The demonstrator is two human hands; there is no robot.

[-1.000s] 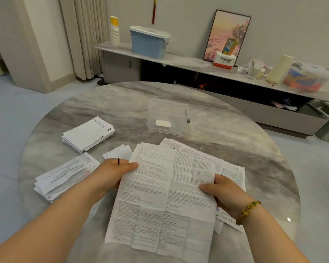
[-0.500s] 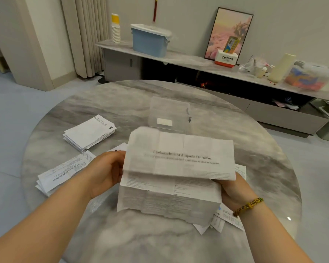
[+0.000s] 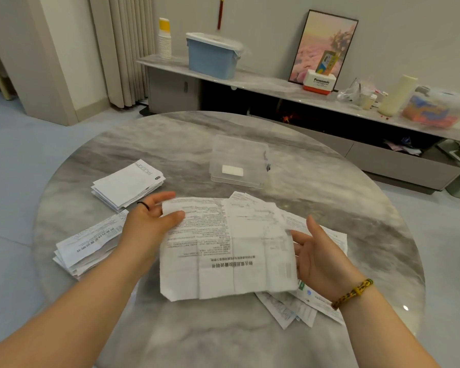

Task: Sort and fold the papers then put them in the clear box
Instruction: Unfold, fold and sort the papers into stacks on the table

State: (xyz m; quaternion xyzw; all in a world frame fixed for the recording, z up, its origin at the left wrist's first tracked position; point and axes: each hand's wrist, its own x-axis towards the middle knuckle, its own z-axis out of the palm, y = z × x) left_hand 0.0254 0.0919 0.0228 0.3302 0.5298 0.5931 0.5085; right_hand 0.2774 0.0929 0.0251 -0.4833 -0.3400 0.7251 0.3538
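Home, living room by the look of it. Round marble-pattern desk (image 3: pixel 329 197) on a pale tiled floor (image 3: pixel 16 160). Low sideboard (image 3: pixel 398 166) runs along the wall from 12 to 2 o'clock, with household clutter on top: blue lidded bin (image 3: pixel 210 59), stack of paper cups (image 3: pixel 164 41), Panasonic box (image 3: pixel 319 82), clear tub of colourful stuff (image 3: pixel 433 107). Framed picture (image 3: pixel 322 46) leans on the wall at 1 o'clock. Pleated curtain (image 3: pixel 122 49) at 11, red hanging ornament (image 3: pixel 220 11) at 12.

Creased sheet (image 3: pixel 229 248) btwn left hand (image 3: pixel 149 224) & right hand (image 3: pixel 319 256), loose papers (image 3: pixel 284 309) underneath; 2 folded stacks (image 3: pixel 128 184) left of them, clear box (image 3: pixel 239 158) beyond.
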